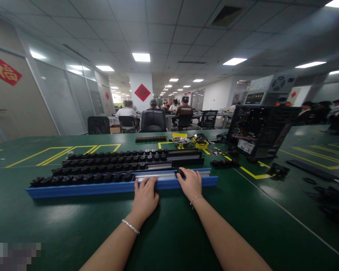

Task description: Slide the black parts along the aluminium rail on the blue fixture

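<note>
A long blue rail lies across the table in front of me, with a silvery channel along its inside. Round black parts stand in a row over its left and middle stretch. My left hand grips the rail's near wall right of that row, its fingers bent over the top edge. Farther right, my right hand pinches a small black part between thumb and fingers, at the channel. The fingers hide most of that part, so its exact kind cannot be made out.
Behind the blue rail lie darker rails filled with similar black parts. A metal bowl, cables and an open computer case stand beyond, to the right. Loose black pieces lie on the green table. People sit farther back.
</note>
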